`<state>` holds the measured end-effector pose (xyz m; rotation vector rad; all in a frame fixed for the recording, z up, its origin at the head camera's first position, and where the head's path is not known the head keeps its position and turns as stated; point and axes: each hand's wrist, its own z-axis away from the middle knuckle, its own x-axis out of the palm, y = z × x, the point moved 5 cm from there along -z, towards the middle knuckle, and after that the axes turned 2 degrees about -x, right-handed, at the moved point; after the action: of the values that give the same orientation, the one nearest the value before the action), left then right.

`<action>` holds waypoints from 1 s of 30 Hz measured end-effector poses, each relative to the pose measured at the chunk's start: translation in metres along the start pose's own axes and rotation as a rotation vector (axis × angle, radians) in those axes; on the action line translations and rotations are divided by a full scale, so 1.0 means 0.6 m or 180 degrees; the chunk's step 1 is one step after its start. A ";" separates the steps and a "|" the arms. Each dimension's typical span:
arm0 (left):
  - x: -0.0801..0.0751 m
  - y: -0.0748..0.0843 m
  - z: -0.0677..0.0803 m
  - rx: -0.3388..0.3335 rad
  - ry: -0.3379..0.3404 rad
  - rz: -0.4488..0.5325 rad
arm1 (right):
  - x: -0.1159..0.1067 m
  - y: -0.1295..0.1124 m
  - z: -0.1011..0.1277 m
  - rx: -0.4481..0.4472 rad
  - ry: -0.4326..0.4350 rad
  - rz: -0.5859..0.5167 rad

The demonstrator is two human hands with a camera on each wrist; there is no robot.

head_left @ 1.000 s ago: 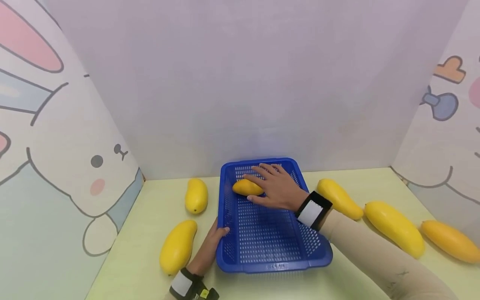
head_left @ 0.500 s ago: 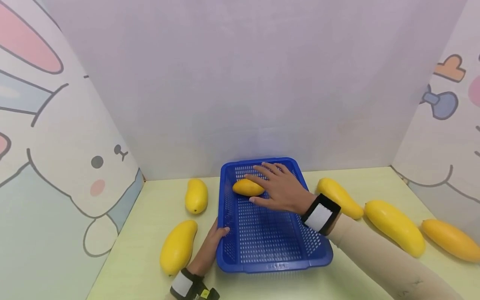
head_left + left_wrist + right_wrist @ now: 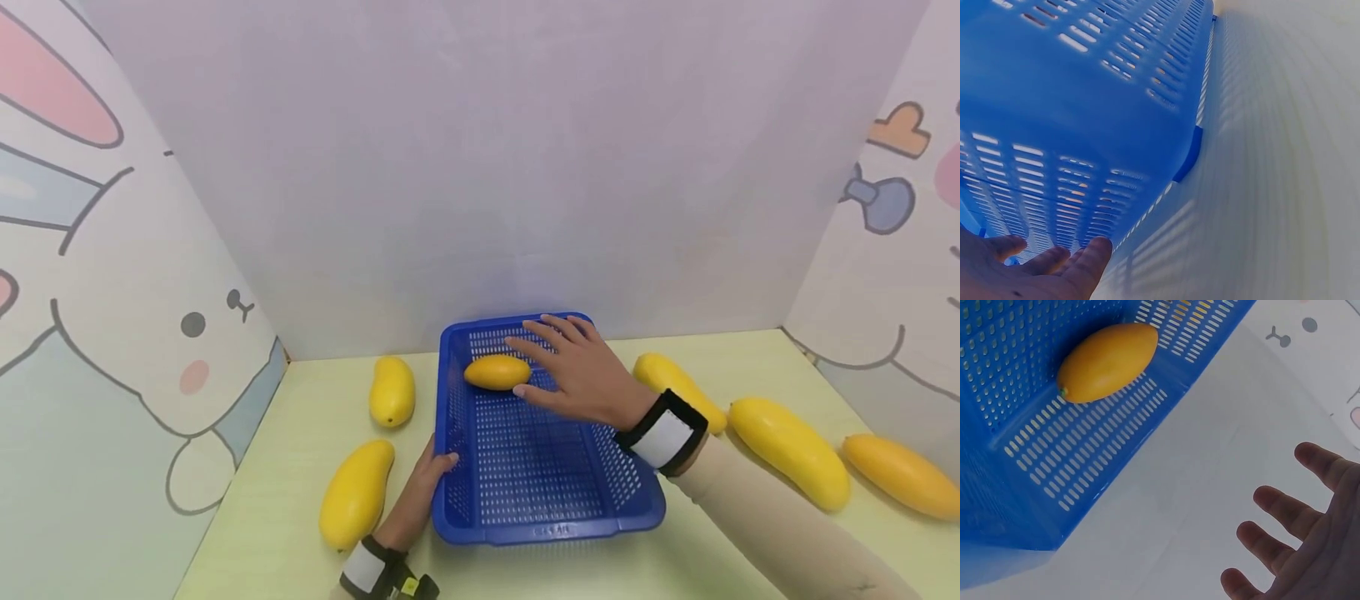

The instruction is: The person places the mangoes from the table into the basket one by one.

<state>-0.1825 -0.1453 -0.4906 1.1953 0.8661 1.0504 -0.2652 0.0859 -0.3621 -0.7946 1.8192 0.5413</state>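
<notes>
A blue perforated plastic basket (image 3: 540, 467) stands on the table, with one orange-yellow mango (image 3: 497, 372) lying in its far left corner. My left hand (image 3: 420, 492) grips the basket's left side, thumb over the rim; in the left wrist view its fingers (image 3: 1088, 265) lie along the outer wall. Over the far right part of the basket hovers my right hand (image 3: 581, 375), fingers spread and holding nothing. The right wrist view shows the mango (image 3: 1109, 362) apart from that hand's fingertips (image 3: 1266, 497).
Left of the basket lie two yellow mangoes, one farther back (image 3: 392, 392) and one nearer (image 3: 356, 494). Three more, a yellow mango (image 3: 678, 390), a larger one (image 3: 790, 452) and an orange one (image 3: 900, 475), lie to the right. A pale wall (image 3: 517, 208) rises behind.
My right hand has lifted off the mango in the basket and moved to the right, uncovering it. My left hand and the basket have stayed in place.
</notes>
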 end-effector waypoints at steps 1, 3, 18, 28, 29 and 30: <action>0.000 0.001 0.000 0.0010 -0.0004 -0.0002 | -0.004 0.001 0.002 -0.0002 0.0024 0.0007; 0.000 0.002 0.000 0.0023 -0.0012 -0.0007 | -0.010 0.003 0.005 0.0005 0.0057 0.0017; 0.001 0.003 0.000 -0.0049 -0.0003 -0.0020 | -0.033 0.027 0.051 0.0150 0.0268 0.0101; -0.001 -0.003 -0.003 -0.0004 -0.0003 0.0034 | -0.033 0.039 0.075 0.0218 0.0411 0.0112; -0.001 -0.003 -0.003 0.0002 -0.0006 0.0031 | -0.033 0.039 0.077 0.0233 0.0422 0.0102; -0.002 -0.003 -0.003 0.0015 -0.0011 0.0019 | -0.033 0.040 0.079 0.0241 0.0435 0.0101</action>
<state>-0.1840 -0.1459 -0.4929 1.2038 0.8632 1.0515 -0.2480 0.1399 -0.3612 -0.7681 1.9689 0.4449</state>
